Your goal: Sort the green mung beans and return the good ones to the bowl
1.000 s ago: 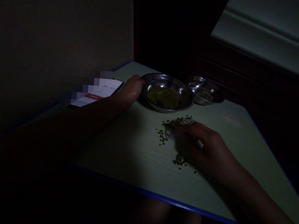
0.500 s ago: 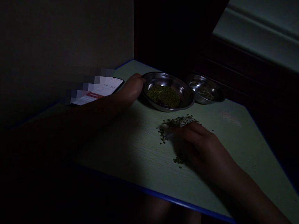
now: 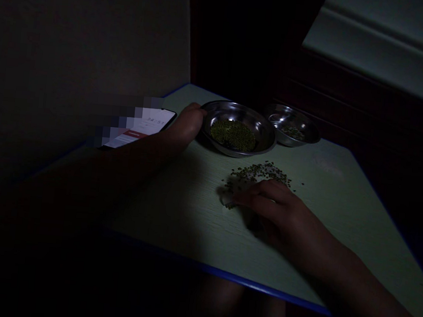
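In dim light, a steel bowl (image 3: 263,133) holds a heap of small green beans. My left hand (image 3: 186,125) rests closed against that bowl's left rim. A loose scatter of green beans (image 3: 260,171) lies on the pale green table (image 3: 177,210) in front of the bowl. My right hand (image 3: 272,208) lies palm down over the near part of the scatter, fingers stretched to the left and touching beans at their tips. A second, smaller steel bowl (image 3: 308,132) with a few beans stands at the back right.
A lit phone (image 3: 142,129) lies at the table's left side beside a wall. The table has a blue edge (image 3: 223,275) along the front. Dark furniture rises behind the bowls. My knees show dimly below the table edge.
My right hand slid left and nearer over the table, covering the small bean cluster that lay near it. The left hand stayed on the bowl.
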